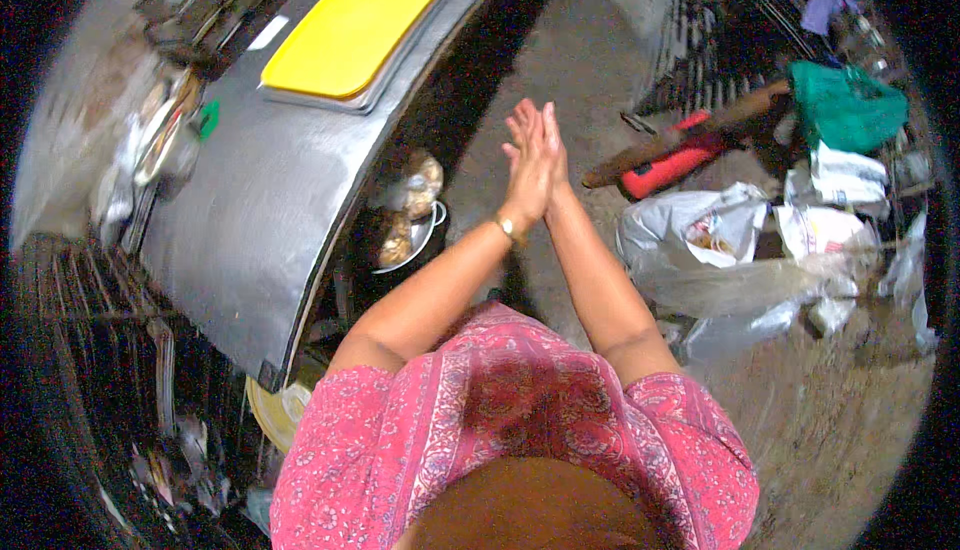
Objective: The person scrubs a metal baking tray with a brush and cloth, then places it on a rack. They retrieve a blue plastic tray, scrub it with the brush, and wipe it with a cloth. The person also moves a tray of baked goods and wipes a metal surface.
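My left hand (531,175) and my right hand (556,152) are pressed palm to palm in front of my body, above the floor. Nothing shows between them. The fingers are extended, some of them spread at the tips. Much of the right hand is hidden behind the left. A gold-coloured bracelet or watch (508,228) circles my left wrist. To the left of the hands, apart from them, a yellow plastic tray (352,33) lies flat on a grey metal-topped table (247,197), over another tray or sheet whose edge shows beneath.
A white-rimmed pot (412,257) and a bag with roundish contents (424,186) sit beneath the table's edge. On the right lie a red object (667,172), white plastic bags (675,216) and a green cloth or bag (847,107). Dark concrete floor (487,167) runs between.
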The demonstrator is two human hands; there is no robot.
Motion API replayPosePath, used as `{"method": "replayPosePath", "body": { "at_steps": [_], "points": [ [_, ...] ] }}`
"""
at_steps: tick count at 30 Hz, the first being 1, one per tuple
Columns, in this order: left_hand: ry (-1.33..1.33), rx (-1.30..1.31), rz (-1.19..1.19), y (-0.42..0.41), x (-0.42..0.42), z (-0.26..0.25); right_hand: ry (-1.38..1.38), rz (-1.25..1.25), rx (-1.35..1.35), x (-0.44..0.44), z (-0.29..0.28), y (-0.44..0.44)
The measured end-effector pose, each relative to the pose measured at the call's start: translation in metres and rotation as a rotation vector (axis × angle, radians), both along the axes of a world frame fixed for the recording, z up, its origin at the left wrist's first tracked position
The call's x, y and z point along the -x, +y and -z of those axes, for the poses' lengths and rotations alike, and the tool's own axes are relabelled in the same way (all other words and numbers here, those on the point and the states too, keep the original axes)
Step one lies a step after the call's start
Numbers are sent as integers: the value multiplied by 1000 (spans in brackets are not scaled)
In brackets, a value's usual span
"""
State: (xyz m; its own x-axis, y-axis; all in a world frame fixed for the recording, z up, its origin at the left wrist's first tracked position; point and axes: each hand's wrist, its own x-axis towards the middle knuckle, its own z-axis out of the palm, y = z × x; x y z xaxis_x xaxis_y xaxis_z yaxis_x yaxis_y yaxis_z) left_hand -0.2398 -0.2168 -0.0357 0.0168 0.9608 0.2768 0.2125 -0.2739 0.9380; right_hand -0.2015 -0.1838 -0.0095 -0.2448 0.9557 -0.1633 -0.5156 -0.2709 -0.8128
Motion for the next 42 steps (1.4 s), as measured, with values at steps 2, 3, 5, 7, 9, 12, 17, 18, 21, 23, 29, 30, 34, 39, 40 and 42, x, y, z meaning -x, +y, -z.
{"method": "replayPosePath", "body": {
  "at_steps": [2, 3, 5, 7, 9, 12, 17, 18, 21, 23, 29, 30, 34, 39, 40, 42],
  "points": [
    [166, -27, -97, 49, -24, 6, 348, 10, -95, -28, 27, 14],
    [313, -7, -120, 64, -23, 2, 336, 47, -77, -34, 12, 6],
    [358, 138, -136, 91, -32, -1, 220, 102, -64, -55, -4, 2],
    [295, 343, -152, 123, -40, 2, 144, 73, -184, -82, -13, 11],
    [221, 557, -70, 158, -24, 43, -44, 279, -502, -90, -50, 18],
    [-192, 702, 127, 158, -57, 52, -628, 661, -941, -97, -74, 48],
    [-869, 940, 794, 151, -83, -45, -789, 474, -437, -152, 74, 115],
    [-772, 1115, 861, 147, -63, -74, -382, 443, 87, -175, 105, 129],
    [-583, 711, 1584, 167, -19, -115, -1279, 180, 99, -234, 207, 86],
    [256, -144, 1312, 189, 6, -122, -1626, -46, 113, -260, 260, 19],
    [785, 115, 818, 253, 58, -31, -1556, -282, 487, -274, 286, -125],
    [874, 328, 725, 269, 64, -2, -1528, -291, 504, -273, 286, -123],
    [855, 114, 648, 305, 32, 41, -1467, -243, 508, -289, 287, -92],
    [741, -189, 322, 360, -26, 8, -1485, -187, 376, -337, 278, 23],
    [657, -387, 103, 379, -31, 13, -1501, -191, 310, -346, 271, 61],
    [506, -190, 155, 402, -60, -1, -1546, -105, 225, -375, 249, 123]
  ]
}}
